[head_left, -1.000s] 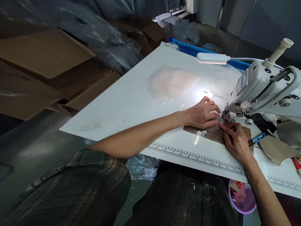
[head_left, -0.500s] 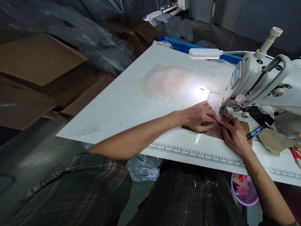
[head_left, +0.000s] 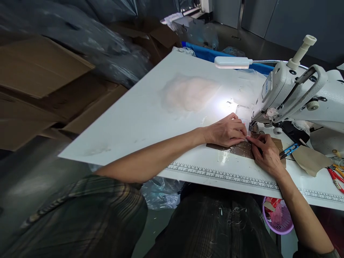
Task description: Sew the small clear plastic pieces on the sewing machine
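Observation:
A white sewing machine [head_left: 285, 93] stands on the right, its presser foot close to my fingertips. A sheer whitish piece of fabric [head_left: 243, 114] with a small pink mark lies just left of the needle. My left hand [head_left: 227, 130] is closed, its fingertips pinching the near edge of this fabric. Close against it, my right hand [head_left: 264, 150] pinches the same edge between thumb and forefinger. The pinched part is mostly hidden by the fingers. Under both hands lies a flat brown sheet [head_left: 242, 149] with thread bits on it.
Blue thread snips [head_left: 288, 150] lie right of my right hand, beside a tan scrap [head_left: 310, 160] and red-handled scissors [head_left: 335, 179]. A printed ruler [head_left: 223, 175] runs along the white table's front edge. A lamp [head_left: 233, 62] hangs over the table. A purple basket [head_left: 282, 229] stands below.
The whole view has shifted slightly. Both hands stay at the presser foot with their fingertips together, and the fabric has barely moved.

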`<state>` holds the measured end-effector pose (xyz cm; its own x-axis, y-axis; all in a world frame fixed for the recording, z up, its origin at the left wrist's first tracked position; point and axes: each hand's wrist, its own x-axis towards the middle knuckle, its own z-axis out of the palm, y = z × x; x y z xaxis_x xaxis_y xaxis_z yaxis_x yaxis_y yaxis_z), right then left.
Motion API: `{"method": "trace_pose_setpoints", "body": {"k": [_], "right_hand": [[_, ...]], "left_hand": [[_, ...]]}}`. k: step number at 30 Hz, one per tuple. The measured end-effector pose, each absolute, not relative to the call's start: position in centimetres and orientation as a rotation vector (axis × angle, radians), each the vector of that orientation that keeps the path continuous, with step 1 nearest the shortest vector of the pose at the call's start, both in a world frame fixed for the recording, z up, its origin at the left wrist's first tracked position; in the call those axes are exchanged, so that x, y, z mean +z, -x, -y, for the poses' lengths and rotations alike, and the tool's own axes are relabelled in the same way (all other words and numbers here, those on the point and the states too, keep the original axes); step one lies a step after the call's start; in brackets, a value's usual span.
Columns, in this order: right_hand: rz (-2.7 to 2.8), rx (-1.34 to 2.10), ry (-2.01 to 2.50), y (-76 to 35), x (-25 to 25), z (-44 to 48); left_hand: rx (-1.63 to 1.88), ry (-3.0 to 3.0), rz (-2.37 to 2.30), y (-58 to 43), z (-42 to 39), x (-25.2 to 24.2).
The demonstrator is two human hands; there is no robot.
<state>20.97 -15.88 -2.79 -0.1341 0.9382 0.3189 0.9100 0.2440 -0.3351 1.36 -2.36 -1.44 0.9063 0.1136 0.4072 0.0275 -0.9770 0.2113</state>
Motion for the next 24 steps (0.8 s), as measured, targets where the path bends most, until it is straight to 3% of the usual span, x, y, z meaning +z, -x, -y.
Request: {"method": "trace_pose_setpoints", "body": {"k": [24], "right_hand": [[2.087, -0.015, 1.644, -20.98, -2.93, 15.8]], "left_hand": [[0.496, -2.973, 0.017, -1.1, 3.06, -1.01]]}}
